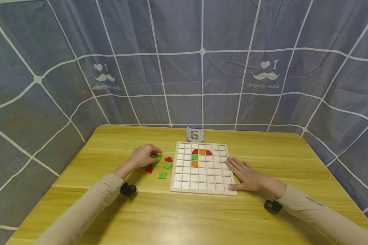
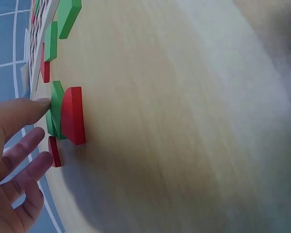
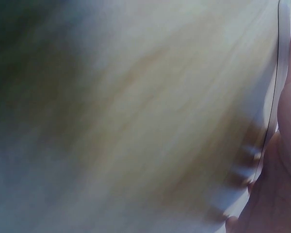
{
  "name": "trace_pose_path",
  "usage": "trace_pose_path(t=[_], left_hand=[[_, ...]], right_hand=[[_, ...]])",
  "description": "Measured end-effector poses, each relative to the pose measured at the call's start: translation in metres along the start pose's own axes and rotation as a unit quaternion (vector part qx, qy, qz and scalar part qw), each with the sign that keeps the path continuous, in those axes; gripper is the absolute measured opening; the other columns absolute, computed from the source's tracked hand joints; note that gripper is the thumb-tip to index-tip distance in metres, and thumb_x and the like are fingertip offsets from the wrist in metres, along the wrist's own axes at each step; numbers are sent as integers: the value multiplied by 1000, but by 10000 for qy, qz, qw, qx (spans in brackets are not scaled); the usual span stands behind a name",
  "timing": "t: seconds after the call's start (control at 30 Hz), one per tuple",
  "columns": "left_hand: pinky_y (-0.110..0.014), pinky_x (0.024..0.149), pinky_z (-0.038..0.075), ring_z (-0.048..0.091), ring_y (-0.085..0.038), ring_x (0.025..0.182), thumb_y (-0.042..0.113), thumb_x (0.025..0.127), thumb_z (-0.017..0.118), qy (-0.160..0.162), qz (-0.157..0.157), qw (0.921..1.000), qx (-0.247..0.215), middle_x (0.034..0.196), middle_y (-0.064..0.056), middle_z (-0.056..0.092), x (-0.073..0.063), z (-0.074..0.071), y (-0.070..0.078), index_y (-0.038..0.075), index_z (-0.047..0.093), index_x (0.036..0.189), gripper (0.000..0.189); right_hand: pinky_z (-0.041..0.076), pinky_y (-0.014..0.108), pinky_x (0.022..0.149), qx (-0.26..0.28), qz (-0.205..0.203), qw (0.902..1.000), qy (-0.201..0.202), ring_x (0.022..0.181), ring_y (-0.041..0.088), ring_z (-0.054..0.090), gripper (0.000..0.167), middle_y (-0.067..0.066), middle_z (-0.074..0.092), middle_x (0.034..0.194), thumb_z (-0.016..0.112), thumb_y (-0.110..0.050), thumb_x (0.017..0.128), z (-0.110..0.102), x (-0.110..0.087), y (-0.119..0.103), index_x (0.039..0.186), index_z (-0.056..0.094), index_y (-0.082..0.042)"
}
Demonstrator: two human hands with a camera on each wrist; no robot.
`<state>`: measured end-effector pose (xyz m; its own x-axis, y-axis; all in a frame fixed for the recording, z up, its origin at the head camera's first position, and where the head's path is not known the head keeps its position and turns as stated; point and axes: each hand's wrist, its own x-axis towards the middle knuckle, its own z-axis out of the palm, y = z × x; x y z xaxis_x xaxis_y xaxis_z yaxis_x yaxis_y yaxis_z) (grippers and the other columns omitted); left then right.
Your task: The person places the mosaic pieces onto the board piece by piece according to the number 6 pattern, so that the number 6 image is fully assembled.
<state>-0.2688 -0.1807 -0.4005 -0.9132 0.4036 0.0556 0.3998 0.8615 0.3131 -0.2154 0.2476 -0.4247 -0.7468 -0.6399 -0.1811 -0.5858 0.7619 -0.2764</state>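
Observation:
My left hand (image 1: 143, 156) hovers over a small pile of loose tiles left of the board, fingers loosely bent. In the left wrist view the thumb tip meets a green tile (image 2: 57, 109), the other fingers standing apart from it. A red tile (image 2: 73, 116) with a curved side lies just beside. My right hand (image 1: 246, 175) rests with fingers extended on the right edge of the wooden grid board (image 1: 177, 184). On the board, an orange square (image 1: 201, 151) sits between two red rounded tiles (image 1: 208, 152); below the left one come a green square (image 1: 195, 157) and another orange square (image 1: 195, 163).
A printed pattern card (image 1: 195, 135) lies behind the board. Between pile and board are loose green squares (image 1: 162, 175) and a red piece (image 1: 168, 159). The wooden table (image 1: 184, 217) ends at a grey-blue curtain (image 1: 184, 75) with white lines.

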Motion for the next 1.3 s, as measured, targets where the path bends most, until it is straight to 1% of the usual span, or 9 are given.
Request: trace_pose_path(t=[0.17, 0.27, 0.47, 0.67, 0.77, 0.97, 1.07, 1.17, 1.3], left_hand=[[-38, 76, 52, 64, -19, 90, 22, 82, 75, 9, -96, 9999, -29, 100, -5, 70, 2, 3, 0, 13, 73, 108, 28], [-39, 77, 52, 64, -19, 90, 24, 82, 75, 72, -154, 9998, -63, 100, -5, 70, 3, 4, 1, 13, 74, 107, 27], [-38, 75, 52, 64, -20, 89, 27, 83, 75, 163, -137, 9998, -51, 100, -5, 70, 6, 9, 2, 13, 74, 106, 27], [-36, 73, 52, 65, -20, 87, 26, 82, 76, 200, -171, 9996, -46, 98, -5, 70, 4, 8, -3, 11, 75, 105, 28], [-36, 73, 52, 65, -20, 87, 25, 81, 76, 177, -157, 9997, -28, 97, -5, 70, 4, 7, -5, 11, 75, 105, 28], [-38, 75, 52, 65, -23, 90, 24, 82, 76, 108, -133, 9999, 14, 102, -7, 71, 4, 6, -7, 10, 75, 105, 27], [-38, 75, 51, 64, -22, 88, 24, 82, 76, 7, -129, 9999, 80, 102, -7, 70, 4, 4, -5, 10, 75, 106, 28], [-36, 73, 50, 62, -20, 84, 24, 82, 75, -105, -94, 9997, 176, 101, -6, 69, 4, 2, -3, 10, 75, 108, 29], [-34, 71, 49, 60, -17, 81, 26, 82, 75, -187, -32, 9994, 291, 100, -6, 68, 6, 2, -2, 10, 75, 107, 29]], right_hand=[[11, 65, 113, -22, -8, 10000, 44, 147, 43, 7, 96, 25, 5, 159, 53, -58, 90, 0, 0, 0, 153, 11, 2], [11, 65, 113, -26, -2, 10000, 49, 147, 43, 7, 96, 25, 5, 159, 53, -58, 90, 0, 0, -1, 153, 11, 1], [11, 65, 112, 38, -21, 10000, 69, 146, 44, 8, 97, 25, 6, 159, 54, -58, 90, -1, 1, 0, 153, 11, 1], [11, 65, 112, 21, -34, 10000, 59, 146, 44, 8, 97, 25, 6, 159, 54, -58, 89, 0, 0, -1, 153, 12, 2], [11, 65, 112, 31, -25, 10000, 62, 146, 44, 8, 97, 25, 5, 159, 54, -58, 89, 1, 0, 0, 153, 11, 2], [12, 66, 112, 0, -33, 10000, 90, 146, 44, 8, 97, 24, 6, 159, 54, -58, 89, 2, 0, 2, 153, 12, 1], [12, 66, 112, 1, -62, 9999, 100, 146, 44, 8, 97, 25, 6, 159, 54, -59, 89, 2, 0, 2, 153, 12, 1], [13, 68, 110, 21, -142, 9997, 206, 145, 46, 10, 96, 26, 8, 159, 55, -58, 89, 3, 1, 2, 152, 14, 2], [13, 67, 110, -8, -191, 9994, 300, 145, 45, 11, 96, 25, 9, 159, 54, -59, 89, 7, 2, 5, 153, 13, 0]])
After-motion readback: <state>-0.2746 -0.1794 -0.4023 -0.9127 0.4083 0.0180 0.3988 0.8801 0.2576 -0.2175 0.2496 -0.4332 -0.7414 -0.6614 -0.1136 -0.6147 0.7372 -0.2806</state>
